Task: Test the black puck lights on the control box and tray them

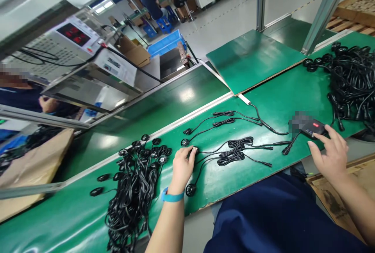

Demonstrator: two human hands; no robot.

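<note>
My left hand (183, 163), with a teal band at the wrist, is closed in a pinch on the round black head (197, 150) of a cable, mostly hidden by my fingers. Around it lie coiled black cables (238, 142) with round heads, one black round head (190, 189) near the table's front edge and another round head (185, 142) behind my hand. My right hand (331, 151) is at a small black box (315, 127) with red lit digits. Its fingers are apart, with fingertips touching the box's face and edge. A connector (286, 148) hangs off the box's lead.
A heap of black cables (134, 194) lies at left, another cable heap (354, 81) at right. A raised green board (254, 59) stands behind the green table (281, 100). Metal posts (328, 11) rise at the back. Other people (150, 5) work beyond.
</note>
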